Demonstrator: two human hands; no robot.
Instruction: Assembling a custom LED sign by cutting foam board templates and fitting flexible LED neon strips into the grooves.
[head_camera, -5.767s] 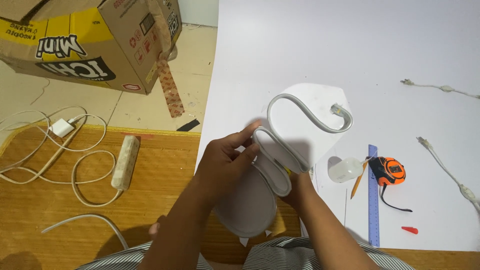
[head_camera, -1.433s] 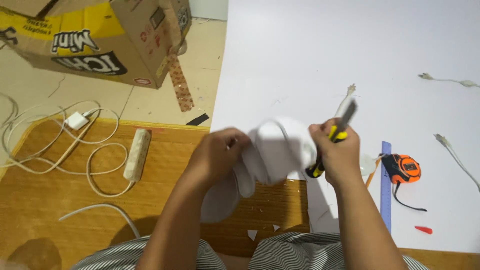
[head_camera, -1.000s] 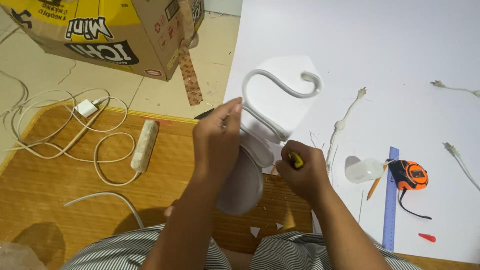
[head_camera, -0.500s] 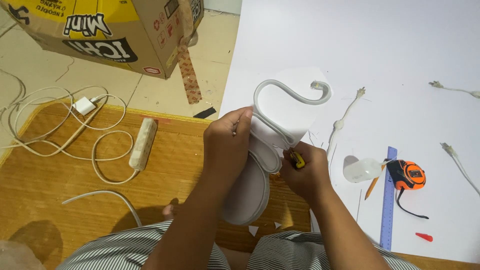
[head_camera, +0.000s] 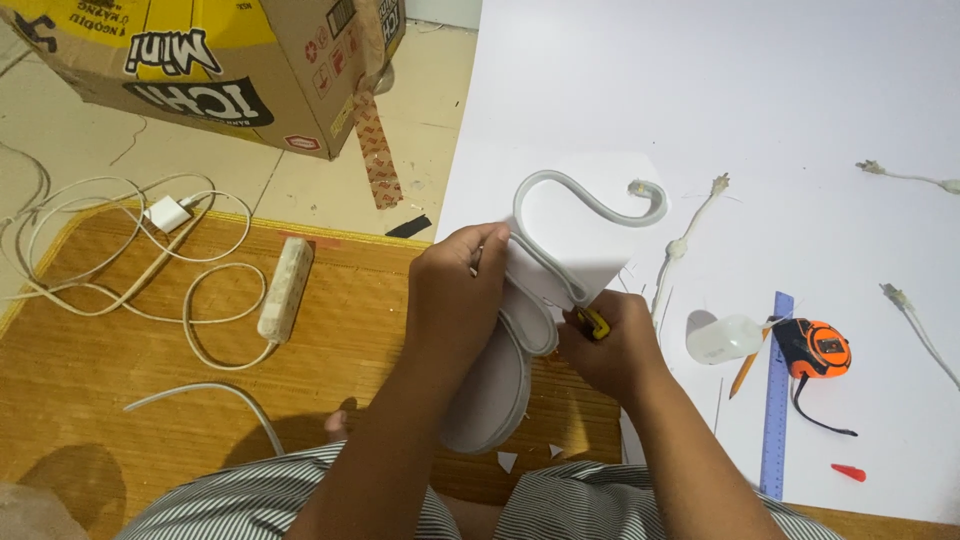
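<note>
The white shape (head_camera: 560, 250) lies at the near left corner of the white sheet (head_camera: 760, 120), pinned by the left hand (head_camera: 455, 295). The right hand (head_camera: 605, 345), closed around a yellow-handled knife (head_camera: 592, 322), should cut slowly along the grey strip (head_camera: 570, 205), with the left fingers kept clear of the blade.

Around my work, on the floor and the big white sheet

To my left a white power strip (head_camera: 285, 290) and looped white cables (head_camera: 120, 255) lie on the woven mat (head_camera: 120, 380), a cardboard box (head_camera: 215, 60) beyond its far edge; along the sheet's (head_camera: 720, 90) near right edge sit an orange tape measure (head_camera: 822, 347), blue ruler (head_camera: 776, 395), pencil (head_camera: 746, 370) and small clear bottle (head_camera: 724, 338).
</note>
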